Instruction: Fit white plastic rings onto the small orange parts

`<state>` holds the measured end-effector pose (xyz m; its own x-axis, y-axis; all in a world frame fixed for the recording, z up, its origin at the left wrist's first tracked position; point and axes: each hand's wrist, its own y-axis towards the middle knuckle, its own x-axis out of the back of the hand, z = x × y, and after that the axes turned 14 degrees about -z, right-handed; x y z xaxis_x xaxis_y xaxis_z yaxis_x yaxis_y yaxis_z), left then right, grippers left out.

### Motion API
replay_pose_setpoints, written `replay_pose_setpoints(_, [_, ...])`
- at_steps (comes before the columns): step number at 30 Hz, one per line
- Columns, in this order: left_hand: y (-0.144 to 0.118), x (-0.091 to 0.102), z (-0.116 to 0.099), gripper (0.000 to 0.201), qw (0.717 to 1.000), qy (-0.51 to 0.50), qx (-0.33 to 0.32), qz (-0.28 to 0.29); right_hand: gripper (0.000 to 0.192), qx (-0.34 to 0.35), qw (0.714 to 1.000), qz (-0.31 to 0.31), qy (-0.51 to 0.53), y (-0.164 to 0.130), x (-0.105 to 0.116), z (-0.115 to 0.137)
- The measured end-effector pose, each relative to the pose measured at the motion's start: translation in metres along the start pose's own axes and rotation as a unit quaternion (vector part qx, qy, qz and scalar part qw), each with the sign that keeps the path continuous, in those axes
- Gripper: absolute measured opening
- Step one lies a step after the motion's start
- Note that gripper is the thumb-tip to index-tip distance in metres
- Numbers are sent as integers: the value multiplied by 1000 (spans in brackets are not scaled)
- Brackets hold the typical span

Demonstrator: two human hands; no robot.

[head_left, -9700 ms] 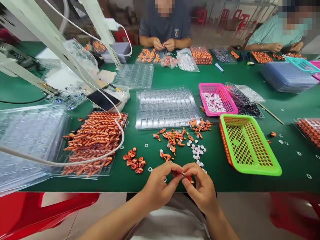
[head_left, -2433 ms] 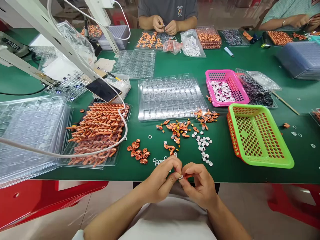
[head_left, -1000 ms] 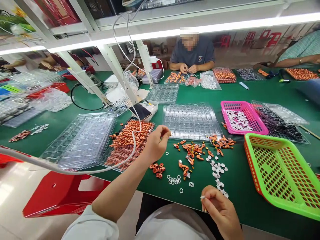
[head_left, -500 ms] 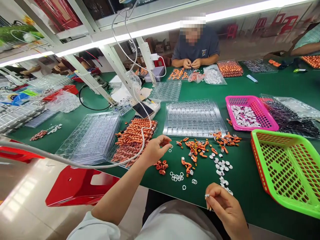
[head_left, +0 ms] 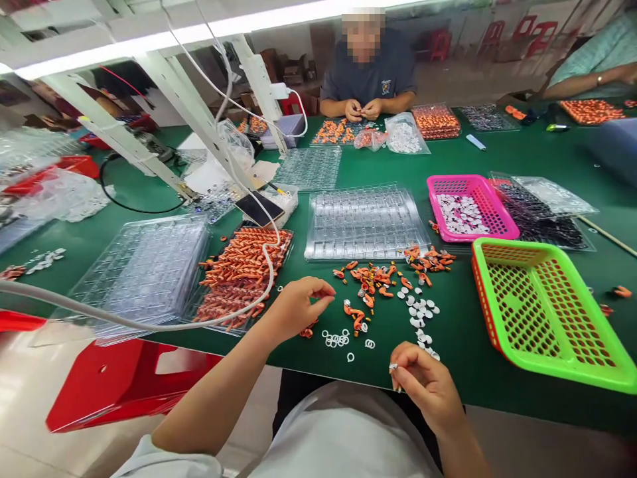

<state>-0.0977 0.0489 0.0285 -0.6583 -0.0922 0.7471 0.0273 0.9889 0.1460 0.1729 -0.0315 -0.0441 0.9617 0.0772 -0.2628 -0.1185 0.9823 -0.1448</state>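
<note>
Hands, formerly joined at the table edge, now work apart. Left hand [head_left: 296, 309], fingers pinched together, hovers just left of the white rings [head_left: 337, 339], beside the tray of orange parts [head_left: 239, 272]; whether it holds anything cannot be told. Right hand [head_left: 425, 382] grips a small metal-tipped piece [head_left: 394, 369] below the rings, mostly hidden by fingers.

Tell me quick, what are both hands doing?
Left hand: fingers pinched together above the white rings; holding anything cannot be told.
Right hand: closed on a small part.
</note>
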Motion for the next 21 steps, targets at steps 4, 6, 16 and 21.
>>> replay_pose_setpoints(4, [-19, -19, -23, 11, 994, -69, -82, 24, 14, 11, 999, 26, 45, -4, 1, 6])
replay_pose_setpoints(6, [-27, -31, -29, 11, 987, -92, -126, 40, 14, 14, 998, 49, 43, -11, 8, 14])
replay_pose_setpoints(16, [-20, -95, -77, 19, 970, -63, -205, 117, 10, 55, 992, -63, 97, -18, 52, 18])
replay_pose_setpoints(21, [-3, -127, -94, 21, 968, -57, -177, 166, 11, 57, 981, -106, 149, -20, 60, 10])
